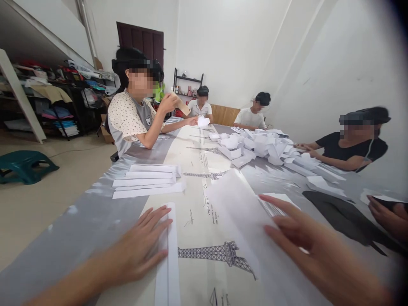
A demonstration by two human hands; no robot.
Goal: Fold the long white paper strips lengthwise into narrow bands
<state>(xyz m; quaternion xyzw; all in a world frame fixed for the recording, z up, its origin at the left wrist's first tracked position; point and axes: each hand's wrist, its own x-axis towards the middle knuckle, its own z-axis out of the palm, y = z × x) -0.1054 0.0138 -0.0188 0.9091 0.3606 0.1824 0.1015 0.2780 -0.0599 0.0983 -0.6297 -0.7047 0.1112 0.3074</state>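
My left hand [140, 240] lies flat with spread fingers. Its fingertips rest on a long, narrow folded strip of white paper [168, 276] on the table. To the right, my right hand [314, 240] has its fingers at the edge of a white paper sheet [234, 208], which is slightly blurred and slants over the table covering. The grip looks like a light hold between thumb and fingers. A small stack of white paper [287, 199] shows partly behind that hand. Several folded white strips [146, 182] lie beyond my left hand.
The table covering [191, 231] carries Eiffel Tower drawings. A large heap of folded white paper [255, 144] is at the far right, near a dark cloth-like item [344, 216]. Several people sit around the table; one [130, 114] holds a tan piece. A green stool [25, 163] stands left.
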